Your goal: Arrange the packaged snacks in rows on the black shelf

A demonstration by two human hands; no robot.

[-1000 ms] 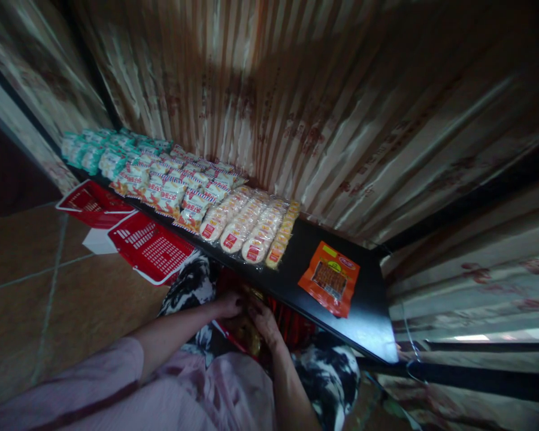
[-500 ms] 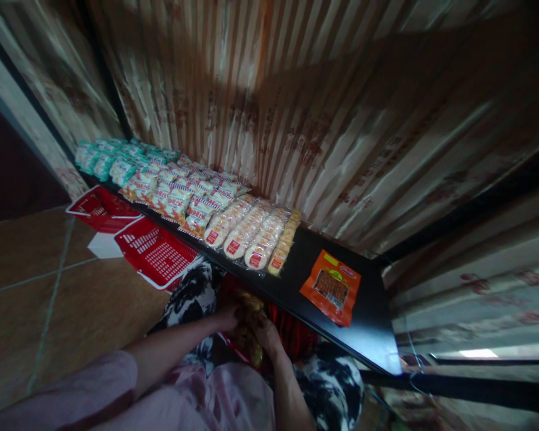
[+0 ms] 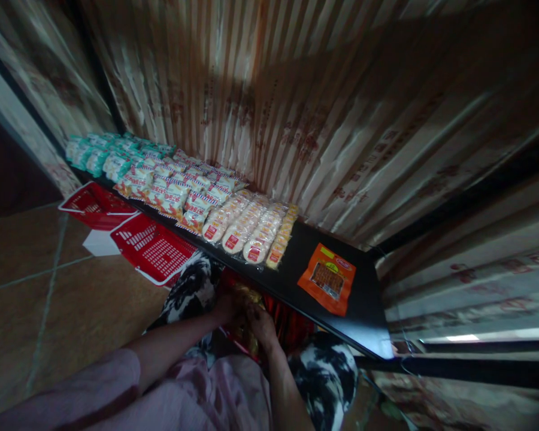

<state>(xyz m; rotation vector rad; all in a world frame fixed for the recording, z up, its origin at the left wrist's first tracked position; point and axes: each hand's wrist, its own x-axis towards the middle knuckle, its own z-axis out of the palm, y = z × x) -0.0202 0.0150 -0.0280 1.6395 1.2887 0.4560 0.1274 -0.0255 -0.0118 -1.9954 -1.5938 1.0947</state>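
In the dim space between my knees, below the black shelf's front edge, my left hand (image 3: 228, 306) and my right hand (image 3: 261, 324) meet, closed on a shiny gold packet (image 3: 248, 292). More gold wrapper shows below the fingers; whether it is one packet or two I cannot tell. Shiny red material (image 3: 287, 323) lies behind and right of my hands. On the black shelf (image 3: 291, 254), an orange snack bag (image 3: 327, 278) lies flat on the right. Left of it stand rows of clear-wrapped round crackers (image 3: 254, 248) and a yellow-wrapped row (image 3: 282, 236).
White snack bags (image 3: 168, 194) and green snack bags (image 3: 101, 157) fill the shelf's left part. Two red baskets (image 3: 150, 248) and a white box (image 3: 101, 243) are on the tiled floor to the left. Striped, printed sheeting (image 3: 296, 120) hangs behind the shelf.
The view has shifted slightly, so the shelf and its goods sit a little higher and further left. My hands have moved slightly on the gold packet, staying close together.
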